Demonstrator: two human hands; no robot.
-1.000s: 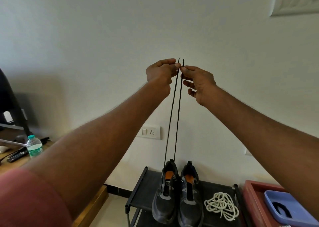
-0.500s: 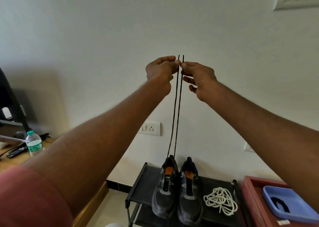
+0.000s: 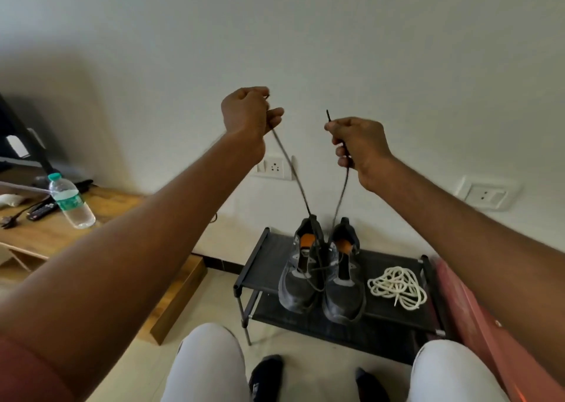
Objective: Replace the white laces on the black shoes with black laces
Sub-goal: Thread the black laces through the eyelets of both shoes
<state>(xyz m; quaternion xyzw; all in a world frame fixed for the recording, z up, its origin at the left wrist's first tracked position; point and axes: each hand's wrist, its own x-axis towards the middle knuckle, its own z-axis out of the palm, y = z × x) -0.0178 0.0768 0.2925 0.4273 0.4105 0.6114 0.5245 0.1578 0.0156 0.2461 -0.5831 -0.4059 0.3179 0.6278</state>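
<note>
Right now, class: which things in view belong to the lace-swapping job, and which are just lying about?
Part of the job: black lace, held by left hand and right hand; black shoes; white laces.

Lying about: water bottle, remote, wall socket.

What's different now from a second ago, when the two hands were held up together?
The left hand and right hand have moved apart and lower, spreading the two ends of the black lace. Each hand still pinches its own end. The shoes and the white laces lie on the rack as before.
</note>
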